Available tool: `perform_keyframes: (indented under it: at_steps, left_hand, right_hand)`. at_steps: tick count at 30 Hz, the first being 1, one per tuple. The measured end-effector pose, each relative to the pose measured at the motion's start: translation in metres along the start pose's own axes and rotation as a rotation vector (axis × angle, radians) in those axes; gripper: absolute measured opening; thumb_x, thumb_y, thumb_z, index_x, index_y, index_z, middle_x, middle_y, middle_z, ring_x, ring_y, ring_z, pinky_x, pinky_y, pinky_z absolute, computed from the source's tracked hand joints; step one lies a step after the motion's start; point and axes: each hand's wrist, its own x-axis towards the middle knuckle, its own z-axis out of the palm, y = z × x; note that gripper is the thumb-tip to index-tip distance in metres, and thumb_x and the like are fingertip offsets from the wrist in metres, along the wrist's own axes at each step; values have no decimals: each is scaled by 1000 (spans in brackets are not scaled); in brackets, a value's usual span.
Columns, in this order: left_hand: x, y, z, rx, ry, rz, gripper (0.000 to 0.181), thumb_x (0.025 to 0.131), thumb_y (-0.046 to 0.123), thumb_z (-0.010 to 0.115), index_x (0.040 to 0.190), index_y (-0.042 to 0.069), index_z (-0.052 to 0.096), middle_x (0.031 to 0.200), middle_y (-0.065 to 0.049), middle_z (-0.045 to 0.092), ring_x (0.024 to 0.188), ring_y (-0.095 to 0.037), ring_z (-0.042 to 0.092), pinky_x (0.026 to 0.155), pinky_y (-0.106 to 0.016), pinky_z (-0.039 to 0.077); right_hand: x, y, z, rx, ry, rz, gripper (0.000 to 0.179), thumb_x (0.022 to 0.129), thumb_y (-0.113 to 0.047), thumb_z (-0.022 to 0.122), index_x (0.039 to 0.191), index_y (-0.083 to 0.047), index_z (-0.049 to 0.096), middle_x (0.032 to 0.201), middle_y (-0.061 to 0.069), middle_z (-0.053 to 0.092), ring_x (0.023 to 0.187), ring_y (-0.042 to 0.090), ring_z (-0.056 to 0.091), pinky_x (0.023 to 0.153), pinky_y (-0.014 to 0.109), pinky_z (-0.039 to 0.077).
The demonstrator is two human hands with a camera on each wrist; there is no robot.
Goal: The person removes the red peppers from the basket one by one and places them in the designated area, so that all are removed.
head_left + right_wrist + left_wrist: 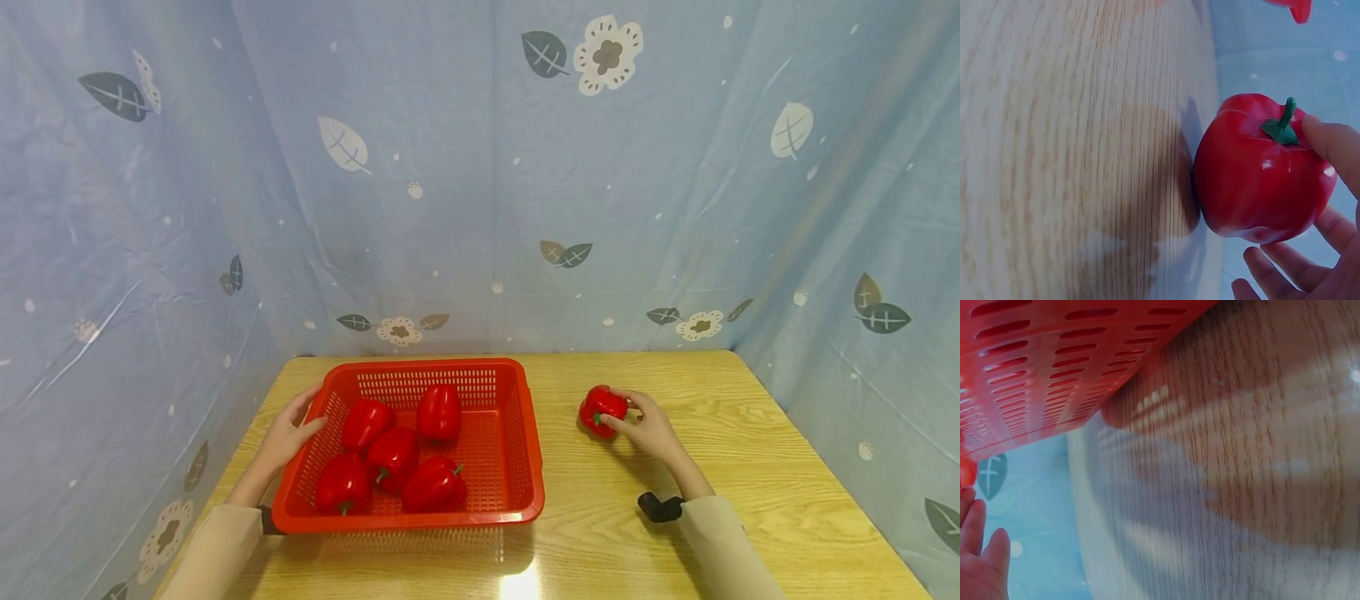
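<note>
A red bell pepper (1254, 175) with a green stem rests on the table at the right. My right hand (648, 425) holds it, the thumb beside the stem and a finger round the far side; the other fingers (1285, 269) spread loosely below it in the right wrist view. On the left stands a red slotted plastic basket (405, 522) with several red bell peppers (393, 454) inside. My left hand (288, 433) rests at the basket's left rim, its fingers fairly straight. Only its fingertips (972, 525) show in the left wrist view.
The wooden table (585, 533) carries the basket and the single pepper. A blue curtain (495, 208) with leaves and flowers hangs behind and on both sides. A black wrist mount (660, 507) juts from the right sleeve.
</note>
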Motion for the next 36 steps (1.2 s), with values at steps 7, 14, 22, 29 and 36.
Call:
perform_keyframes:
  at_steps: [7,14,22,29,36]
  left_hand:
    - [-1,0,0,3,3,7,59,89,3,57,142,-4,31,143,-28,30,131,-48,22,95,-9,32]
    - [0,0,0,-22,-1,16,58,90,3,56,141,-6,30,144,-30,28,130,-50,21,83,-2,36]
    - [1,-5,1,-11,-6,8,57,92,7,55,142,-4,30,145,-28,28,130,-50,21,80,-6,41]
    - [1,-5,1,-10,-2,-2,58,91,8,56,142,-3,30,145,-28,28,131,-49,20,81,-5,40]
    - [0,-2,1,1,6,17,58,89,4,57,141,-5,32,144,-28,28,131,-49,21,86,-1,31]
  right_hand:
    - [3,-1,0,-2,-7,-26,61,83,-35,69,132,-5,48,131,24,46,112,43,48,86,55,45]
    - [6,-2,1,-2,0,-59,60,81,-33,71,129,-4,51,127,23,48,112,41,47,87,57,44]
    - [7,-6,1,10,-29,-35,63,81,-39,69,131,-6,50,129,22,46,117,40,43,92,58,41]
    - [9,-12,-1,2,-10,-63,59,83,-36,69,130,-5,51,129,21,48,113,40,46,88,58,43]
    - [15,-19,-2,-18,0,-81,59,84,-36,68,132,-7,50,133,22,46,118,43,43,93,60,38]
